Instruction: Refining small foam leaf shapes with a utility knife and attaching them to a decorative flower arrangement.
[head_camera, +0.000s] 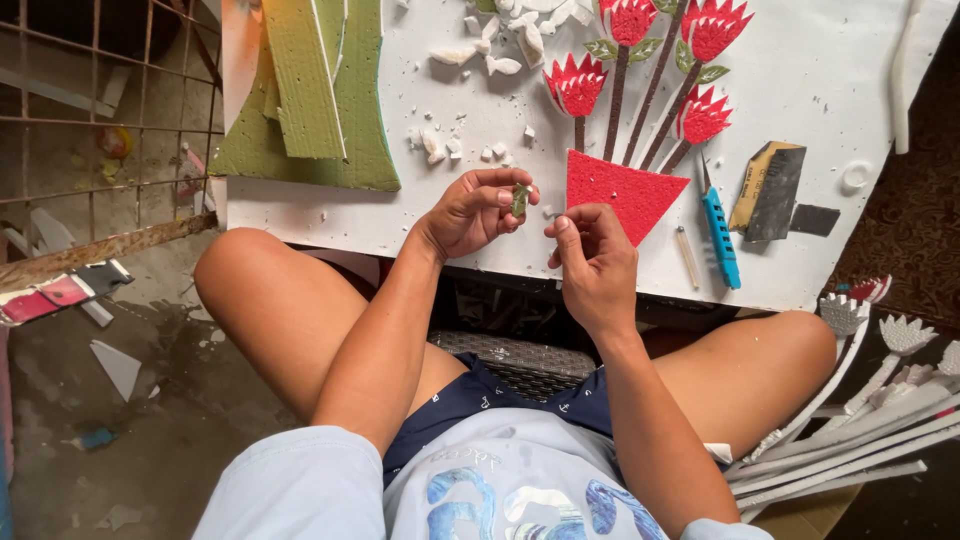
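Left hand (475, 210) fingers pinched shut on a small green foam leaf (519, 200), held upright at the fingertips. Right hand (592, 250) fingers curled together, empty, just beside it. Leaf looked light, soft, easily creased; best gripped by its edges.

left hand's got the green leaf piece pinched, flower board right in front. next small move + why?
Probably carry the small green leaf piece, pinched in the left hand, forward to a brown stem on the white board. Some stems already bear green leaves, the lower red flowers seem to have none, and the right hand is beside it, holding nothing I can see.
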